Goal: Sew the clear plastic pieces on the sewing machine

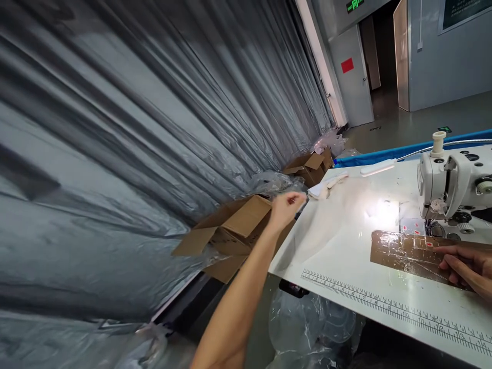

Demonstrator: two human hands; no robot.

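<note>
My left hand (286,209) is raised at the left edge of the white sewing table, its fingers curled together. Whatever may be between its fingertips is blurred and too small to make out. Just right of it lies a folded white cloth (325,187). My right hand (469,266) rests by the needle area of a white sewing machine (442,179). Its index finger is stretched out and the other fingers are partly bent, with nothing visible held. Under these fingers is a brown, shiny, tape-covered plate (400,256) with small red marks near its upper edge.
A printed ruler (369,297) runs along the table's front edge. Open cardboard boxes (246,218) stand left of the table beside a grey curtain (154,113). Clear plastic (307,323) hangs below the tabletop. A white lamp arm (378,167) lies at the back.
</note>
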